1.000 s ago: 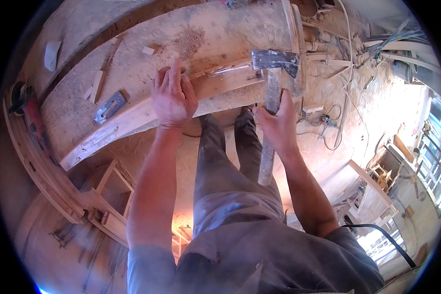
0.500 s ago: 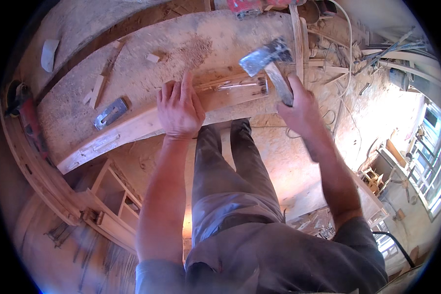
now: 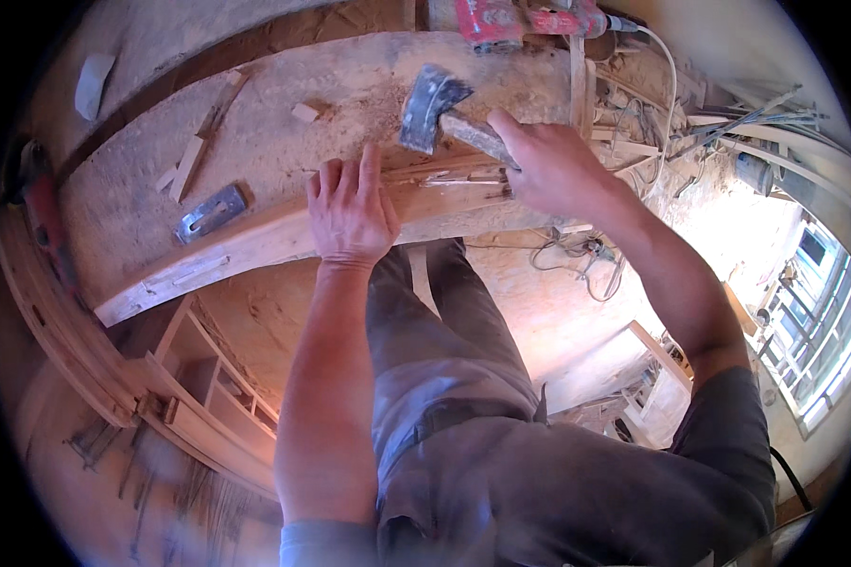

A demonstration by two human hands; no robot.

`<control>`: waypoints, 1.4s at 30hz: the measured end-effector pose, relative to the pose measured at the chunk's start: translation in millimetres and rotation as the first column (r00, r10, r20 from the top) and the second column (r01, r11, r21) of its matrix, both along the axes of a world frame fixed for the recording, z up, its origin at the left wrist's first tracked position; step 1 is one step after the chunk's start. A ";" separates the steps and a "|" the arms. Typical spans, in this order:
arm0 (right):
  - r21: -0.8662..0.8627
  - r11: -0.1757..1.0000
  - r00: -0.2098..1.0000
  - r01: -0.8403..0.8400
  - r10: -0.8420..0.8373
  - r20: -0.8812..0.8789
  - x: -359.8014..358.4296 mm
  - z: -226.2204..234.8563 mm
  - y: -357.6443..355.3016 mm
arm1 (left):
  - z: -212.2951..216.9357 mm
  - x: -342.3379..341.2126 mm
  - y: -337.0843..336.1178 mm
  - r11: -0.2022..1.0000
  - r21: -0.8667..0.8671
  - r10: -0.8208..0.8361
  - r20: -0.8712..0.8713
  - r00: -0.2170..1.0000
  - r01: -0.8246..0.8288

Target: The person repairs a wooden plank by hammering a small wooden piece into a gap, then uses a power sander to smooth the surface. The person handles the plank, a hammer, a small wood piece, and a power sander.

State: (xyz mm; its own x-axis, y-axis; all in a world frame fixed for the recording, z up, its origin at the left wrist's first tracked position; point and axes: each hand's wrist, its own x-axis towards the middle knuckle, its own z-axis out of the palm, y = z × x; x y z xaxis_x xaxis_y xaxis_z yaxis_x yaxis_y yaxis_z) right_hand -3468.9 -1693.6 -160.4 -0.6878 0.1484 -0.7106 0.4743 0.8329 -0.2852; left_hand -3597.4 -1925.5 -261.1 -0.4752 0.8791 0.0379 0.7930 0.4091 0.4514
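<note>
A long wooden beam (image 3: pixel 255 253) lies along the near edge of the workbench (image 3: pixel 350 71). My left hand (image 3: pixel 352 210) rests flat across it, fingers stretched out and pointing away from me. My right hand (image 3: pixel 558 168) is wrapped round the wooden handle of a hatchet (image 3: pixel 431 109). The hatchet's broad metal head hangs just beyond the beam, to the right of my left fingertips and apart from them. Near its right end, the beam's top is split and roughly cut. Left of my left hand, a slotted grey metal piece (image 3: pixel 213 214) lies beside the beam.
Wood offcuts (image 3: pixel 191 165) and a small block (image 3: pixel 305 112) lie on the bench. A red corded power tool (image 3: pixel 529 23) sits at the far edge, a red grinder (image 3: pixel 47 213) at far left. Cable (image 3: pixel 591 255) and scrap lie on the right; a wooden frame (image 3: pixel 208 378) stands lower left.
My right hand has brought the hatchet left and slightly away from me, its head turning more upright. My left hand stays on the beam. The view has shifted a little.
</note>
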 end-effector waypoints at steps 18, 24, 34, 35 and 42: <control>-0.111 0.927 0.933 0.358 -0.361 -0.005 41.7 -13.6 14.9 | -6.4 2.7 0.4 0.999 0.036 0.005 -0.054 0.999 -0.003; 0.165 0.899 0.890 0.406 -0.348 -0.294 96.1 -33.5 3.1 | -8.3 5.4 -1.4 0.996 0.084 0.017 -0.105 0.994 -0.008; -0.384 0.467 0.270 0.797 -0.843 -0.465 103.2 -94.9 -105.5 | -10.6 11.0 -4.3 0.982 0.185 0.072 -0.140 0.987 -0.045; -0.379 0.463 0.262 0.802 -0.842 -0.472 103.0 -100.3 -106.9 | -10.1 12.6 -7.0 0.984 0.175 0.066 -0.160 0.985 -0.037; -0.478 0.467 0.142 0.743 -0.809 -0.570 117.8 -118.5 -126.2 | -15.7 32.6 -34.3 0.959 0.283 0.073 -0.233 0.970 -0.005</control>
